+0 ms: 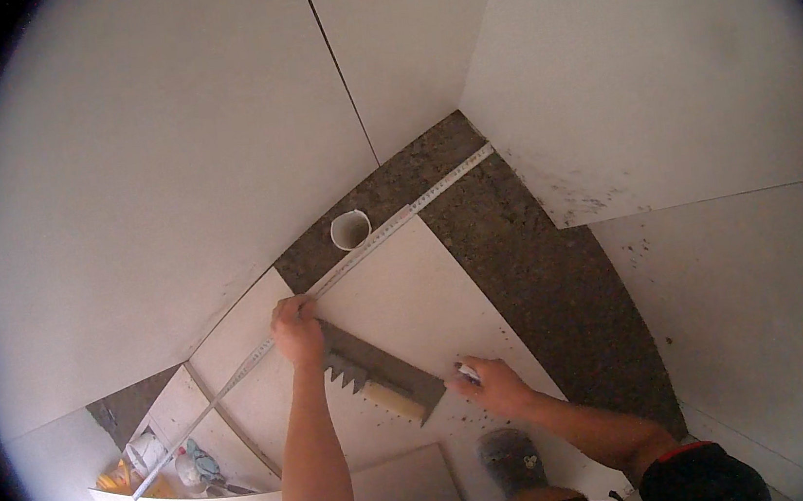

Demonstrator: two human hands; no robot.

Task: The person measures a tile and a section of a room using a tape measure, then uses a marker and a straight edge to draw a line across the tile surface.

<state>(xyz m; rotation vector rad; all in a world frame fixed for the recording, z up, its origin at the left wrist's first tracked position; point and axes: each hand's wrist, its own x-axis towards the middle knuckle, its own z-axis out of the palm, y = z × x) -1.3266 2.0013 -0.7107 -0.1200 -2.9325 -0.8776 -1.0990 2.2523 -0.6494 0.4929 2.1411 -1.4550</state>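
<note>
A long, pale folding rule [369,244] lies slantwise across the floor tiles, from the bare dark strip by the right wall to the lower left. My left hand [298,332] is closed on it near its middle. My right hand [494,387], lower and to the right, is closed around a small white and dark object [468,374] whose kind I cannot make out. Between my hands, a notched trowel [373,356] with a pale wooden handle rests on the large light tile [416,293]. Behind the rule, a white pipe stub [350,230] sticks up from the dark floor.
Large pale panels [186,156] cover the walls, with a dark joint at the back. Rough dark floor [529,257] runs along the right side. A loose tile piece [403,493] lies near my shoe [510,459]. Bags and tools [190,468] sit at lower left.
</note>
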